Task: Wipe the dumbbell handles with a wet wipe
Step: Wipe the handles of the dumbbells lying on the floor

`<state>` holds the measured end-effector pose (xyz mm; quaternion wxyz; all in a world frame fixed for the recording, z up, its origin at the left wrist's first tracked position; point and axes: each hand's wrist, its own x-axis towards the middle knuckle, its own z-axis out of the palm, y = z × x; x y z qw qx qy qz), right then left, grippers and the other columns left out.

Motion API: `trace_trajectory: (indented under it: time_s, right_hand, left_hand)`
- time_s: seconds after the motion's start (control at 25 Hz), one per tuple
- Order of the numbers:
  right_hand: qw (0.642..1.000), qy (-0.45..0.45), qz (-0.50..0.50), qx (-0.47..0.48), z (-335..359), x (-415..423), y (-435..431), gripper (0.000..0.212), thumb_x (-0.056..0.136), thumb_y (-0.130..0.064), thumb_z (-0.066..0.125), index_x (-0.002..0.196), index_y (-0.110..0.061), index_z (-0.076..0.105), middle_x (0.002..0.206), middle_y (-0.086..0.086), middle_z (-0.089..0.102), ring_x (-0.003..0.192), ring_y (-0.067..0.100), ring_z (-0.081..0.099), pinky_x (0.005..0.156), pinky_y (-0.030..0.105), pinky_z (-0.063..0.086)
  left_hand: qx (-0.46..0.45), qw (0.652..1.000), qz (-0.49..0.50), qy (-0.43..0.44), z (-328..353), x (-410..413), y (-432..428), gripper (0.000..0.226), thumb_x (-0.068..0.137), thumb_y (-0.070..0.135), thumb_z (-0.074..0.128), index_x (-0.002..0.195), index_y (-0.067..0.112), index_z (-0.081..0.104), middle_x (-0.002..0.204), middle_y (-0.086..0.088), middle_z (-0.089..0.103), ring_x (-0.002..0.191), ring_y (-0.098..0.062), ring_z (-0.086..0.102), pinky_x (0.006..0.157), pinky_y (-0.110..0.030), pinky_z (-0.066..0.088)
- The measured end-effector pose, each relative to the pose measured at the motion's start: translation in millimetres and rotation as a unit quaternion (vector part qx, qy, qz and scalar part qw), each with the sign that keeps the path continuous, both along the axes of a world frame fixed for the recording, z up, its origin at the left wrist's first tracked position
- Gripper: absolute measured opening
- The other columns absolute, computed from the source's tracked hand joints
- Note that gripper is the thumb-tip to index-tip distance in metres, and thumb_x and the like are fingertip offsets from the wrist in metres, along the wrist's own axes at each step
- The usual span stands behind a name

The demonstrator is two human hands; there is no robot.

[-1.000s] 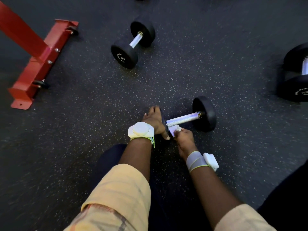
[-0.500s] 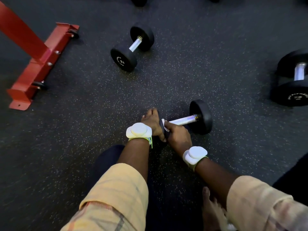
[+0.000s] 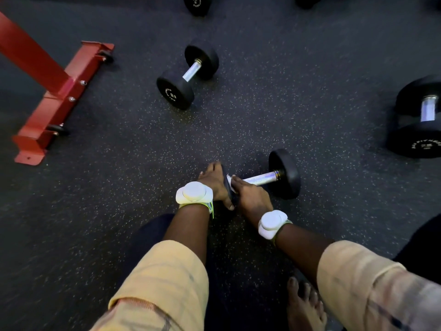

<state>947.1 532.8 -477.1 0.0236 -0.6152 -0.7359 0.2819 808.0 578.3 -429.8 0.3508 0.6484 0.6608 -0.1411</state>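
A small black dumbbell (image 3: 284,174) with a shiny metal handle (image 3: 260,179) lies on the speckled floor just in front of me. My left hand (image 3: 214,181) grips its near black weight, which is mostly hidden under the fingers. My right hand (image 3: 250,194) is curled round the near end of the handle, holding a white wet wipe (image 3: 229,178) against the metal; only a sliver of the wipe shows. The far half of the handle is bare.
Another small dumbbell (image 3: 187,74) lies farther back, a big one (image 3: 420,118) at the right edge, and more weights (image 3: 196,4) along the top. A red bench foot (image 3: 62,99) with wheels stands at left. A bare foot (image 3: 304,304) rests at bottom right.
My right hand turned over from below the handle onto its top and closed round the near end, so the wipe is now mostly hidden. The left hand kept its grip on the weight.
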Motion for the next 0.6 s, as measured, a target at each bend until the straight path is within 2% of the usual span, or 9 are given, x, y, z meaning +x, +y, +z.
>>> trace_trajectory:
  time_s: [0.12,0.28,0.36,0.48,0.6]
  right_hand:
    - [1.0,-0.011,0.005,-0.019,1,-4,-7,0.064,0.088,-0.029,0.058,0.147,-0.034,0.034,0.158,-0.018,0.025,0.111,0.035,0.061,0.089,0.041,0.05]
    - [0.999,-0.038,0.034,-0.01,5,5,-1,0.06,0.091,-0.031,0.055,0.147,-0.034,0.035,0.158,-0.019,0.023,0.11,0.033,0.062,0.087,0.04,0.052]
    - [0.998,-0.055,0.02,-0.017,7,-1,0,0.063,0.092,-0.03,0.053,0.15,-0.032,0.028,0.16,-0.016,0.019,0.11,0.035,0.062,0.087,0.041,0.051]
    - [0.995,-0.078,0.055,-0.026,4,-2,-12,0.066,0.095,-0.03,0.049,0.153,-0.031,0.018,0.161,-0.017,0.01,0.102,0.039,0.064,0.083,0.043,0.052]
    - [0.992,-0.114,0.051,-0.003,9,3,-5,0.06,0.097,-0.028,0.045,0.152,-0.032,0.022,0.161,-0.016,0.014,0.104,0.035,0.065,0.08,0.039,0.051]
  left_hand:
    - [-0.01,1.0,0.003,0.0,0,0,1,0.146,0.044,0.034,0.098,0.153,0.014,0.002,0.16,-0.001,0.006,0.145,-0.044,0.015,0.115,-0.045,0.031]
    - [-0.017,1.0,0.009,-0.01,0,-2,1,0.147,0.045,0.034,0.098,0.153,0.015,0.001,0.16,0.0,0.003,0.147,-0.044,0.01,0.117,-0.047,0.028]
    - [-0.015,1.0,0.005,-0.009,0,1,0,0.146,0.046,0.033,0.098,0.153,0.013,0.001,0.161,-0.002,0.003,0.147,-0.042,0.011,0.118,-0.046,0.026]
    - [-0.011,1.0,0.004,-0.008,1,-1,0,0.146,0.046,0.033,0.098,0.153,0.013,0.002,0.161,-0.002,0.003,0.147,-0.042,0.011,0.118,-0.045,0.025]
    - [-0.01,1.0,0.011,-0.007,-1,-2,-1,0.145,0.045,0.034,0.098,0.153,0.013,0.003,0.16,-0.002,0.004,0.146,-0.044,0.013,0.117,-0.046,0.028]
